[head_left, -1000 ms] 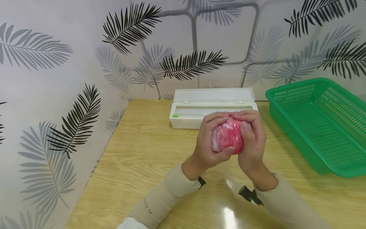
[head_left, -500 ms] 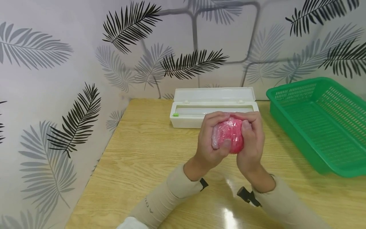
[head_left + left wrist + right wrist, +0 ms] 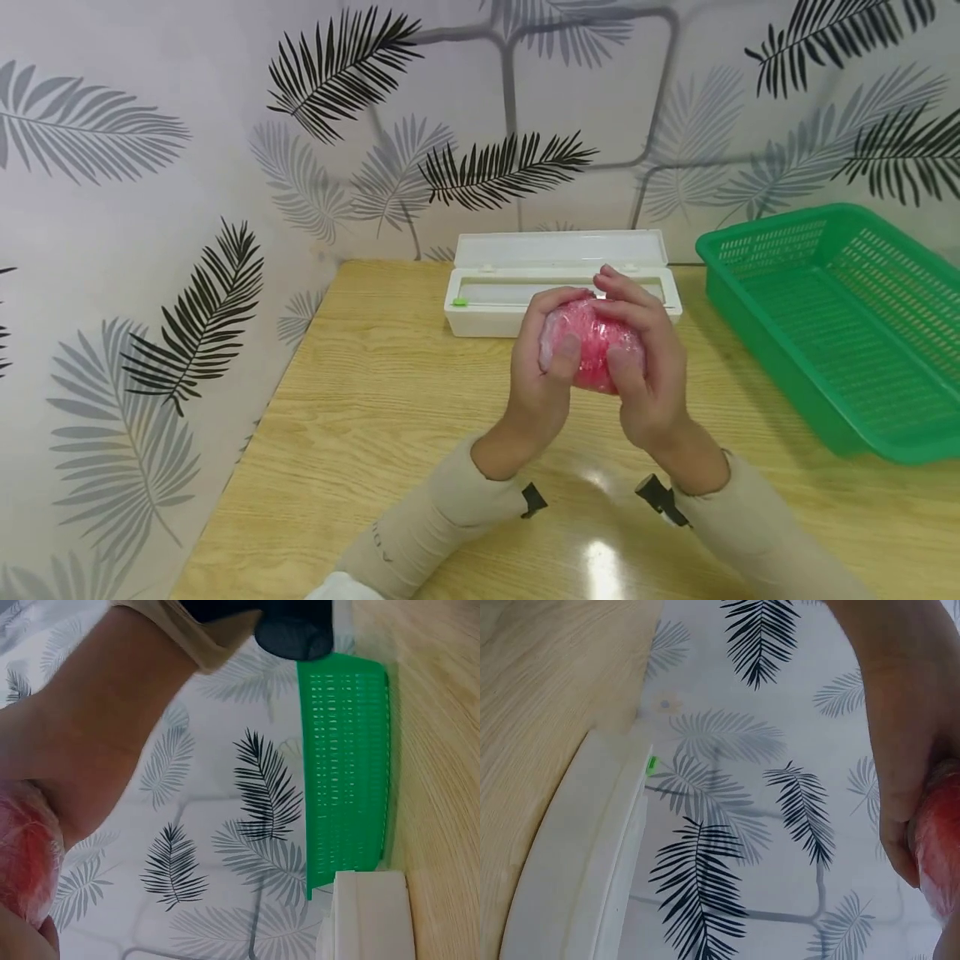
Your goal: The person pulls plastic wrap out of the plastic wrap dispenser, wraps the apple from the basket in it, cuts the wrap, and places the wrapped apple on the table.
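A rounded pink-red bundle [image 3: 594, 342] in shiny clear plastic film is held up between both hands above the table; what is inside cannot be told. My left hand [image 3: 542, 375] grips its left side, the thumb on the near face. On the opposite side my right hand [image 3: 651, 367] holds it, thumb pressed to the front and one or two fingers raised off the top. Parts of the bundle [image 3: 28, 855] also show in the left wrist view and, at the far right edge, the bundle [image 3: 941, 840] in the right wrist view.
Behind the hands a long white cling film box [image 3: 487, 320] stands with its lid up, a green slider [image 3: 460, 302] at its left end. At the right is a green plastic basket [image 3: 787, 367]. A leaf-patterned wall [image 3: 480, 100] borders the wooden table [image 3: 360, 400].
The bundle has turned and shifted slightly left in the hands. My left thumb has moved up its front face, and fingers of my right hand have lifted from the top.
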Motion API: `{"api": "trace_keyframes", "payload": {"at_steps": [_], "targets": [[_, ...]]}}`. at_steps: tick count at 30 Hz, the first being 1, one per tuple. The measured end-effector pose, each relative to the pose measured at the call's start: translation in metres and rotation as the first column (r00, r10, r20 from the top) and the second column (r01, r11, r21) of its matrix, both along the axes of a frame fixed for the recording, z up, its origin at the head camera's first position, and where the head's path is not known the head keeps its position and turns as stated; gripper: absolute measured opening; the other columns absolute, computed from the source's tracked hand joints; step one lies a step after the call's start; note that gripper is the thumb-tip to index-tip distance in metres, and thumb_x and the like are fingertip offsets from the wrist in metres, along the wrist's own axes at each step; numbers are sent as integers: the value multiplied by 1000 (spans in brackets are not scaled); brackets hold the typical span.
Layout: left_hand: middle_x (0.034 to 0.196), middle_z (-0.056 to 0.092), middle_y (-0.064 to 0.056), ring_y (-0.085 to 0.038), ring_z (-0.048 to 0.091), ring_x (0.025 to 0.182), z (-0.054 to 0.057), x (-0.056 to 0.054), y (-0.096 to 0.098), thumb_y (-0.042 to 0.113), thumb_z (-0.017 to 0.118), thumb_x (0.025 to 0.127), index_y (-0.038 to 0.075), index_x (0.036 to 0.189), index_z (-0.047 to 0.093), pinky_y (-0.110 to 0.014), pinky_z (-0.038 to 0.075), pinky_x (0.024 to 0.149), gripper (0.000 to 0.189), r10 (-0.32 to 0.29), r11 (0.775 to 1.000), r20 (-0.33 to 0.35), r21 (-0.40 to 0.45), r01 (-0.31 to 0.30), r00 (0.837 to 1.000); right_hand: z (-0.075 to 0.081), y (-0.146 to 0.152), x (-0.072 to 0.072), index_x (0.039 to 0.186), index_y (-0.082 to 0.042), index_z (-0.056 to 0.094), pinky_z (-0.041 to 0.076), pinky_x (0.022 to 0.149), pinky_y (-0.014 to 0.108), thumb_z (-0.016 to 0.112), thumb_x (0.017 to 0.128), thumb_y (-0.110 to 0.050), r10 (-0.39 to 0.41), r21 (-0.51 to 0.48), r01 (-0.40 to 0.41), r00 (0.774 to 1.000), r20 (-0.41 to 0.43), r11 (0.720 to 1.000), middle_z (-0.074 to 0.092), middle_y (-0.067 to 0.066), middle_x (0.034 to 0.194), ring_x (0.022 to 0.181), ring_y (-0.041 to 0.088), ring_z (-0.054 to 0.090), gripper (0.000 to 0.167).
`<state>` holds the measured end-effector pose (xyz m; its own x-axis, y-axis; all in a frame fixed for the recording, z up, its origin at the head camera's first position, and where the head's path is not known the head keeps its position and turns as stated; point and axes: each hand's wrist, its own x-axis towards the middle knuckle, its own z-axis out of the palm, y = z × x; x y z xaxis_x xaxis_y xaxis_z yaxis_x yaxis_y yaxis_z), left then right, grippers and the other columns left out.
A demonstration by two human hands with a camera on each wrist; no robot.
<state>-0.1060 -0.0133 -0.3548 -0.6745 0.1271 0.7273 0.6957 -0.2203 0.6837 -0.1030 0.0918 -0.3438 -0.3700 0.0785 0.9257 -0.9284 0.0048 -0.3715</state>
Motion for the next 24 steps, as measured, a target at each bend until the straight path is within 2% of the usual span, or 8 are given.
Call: {"api": "trace_keyframes", "payload": {"at_steps": [3,7,10,13,15,20,24], "targets": [[122,46,-20,-21,53,103,3,3,-2,30,39,92,-5,125,39,-38,55,76,48,-52,999,110,16,50,993,-1,1,-2,93,12,54,45,94,36,55,89,-38,-76,46,81,991,-110,996,56,20,116,118,38,47,50],[114,52,-17,-16,58,89,8,5,-3,28,35,95,-3,125,42,-32,56,69,45,-129,991,235,56,119,963,0,1,-4,90,2,59,46,93,32,56,88,-40,-177,97,210,946,-271,973,59,17,114,115,34,49,42],[105,56,-13,-14,59,79,10,6,-3,29,35,97,-3,124,44,-25,55,63,43,-165,986,300,84,146,940,0,-1,-5,87,0,61,46,92,31,55,90,-37,-219,93,263,916,-336,960,61,17,107,109,34,53,37],[103,57,-9,-14,59,77,8,7,-1,30,35,97,0,124,46,-23,54,60,42,-150,988,335,80,130,930,-1,-5,-5,85,2,60,46,90,31,54,91,-34,-242,48,272,914,-326,961,59,20,99,102,33,54,36],[105,57,-9,-14,61,79,6,7,-1,30,36,97,1,124,46,-25,55,61,41,-125,992,345,70,107,930,-3,-9,-4,84,3,59,46,90,30,53,91,-32,-256,14,273,918,-302,962,58,21,95,99,33,54,36],[109,57,-10,-16,62,84,2,4,-2,29,35,97,1,122,47,-32,56,65,40,-62,997,338,55,46,939,-10,-15,-7,82,5,56,45,88,30,49,92,-30,-270,-19,275,927,-261,961,55,23,92,95,34,52,37],[112,55,-15,-16,61,88,3,6,-2,22,33,98,-4,120,45,-32,56,70,36,-43,998,305,48,29,951,-13,-14,-9,81,4,55,46,87,28,47,93,-30,-262,-4,270,930,-257,963,54,22,91,95,33,52,37]]}}
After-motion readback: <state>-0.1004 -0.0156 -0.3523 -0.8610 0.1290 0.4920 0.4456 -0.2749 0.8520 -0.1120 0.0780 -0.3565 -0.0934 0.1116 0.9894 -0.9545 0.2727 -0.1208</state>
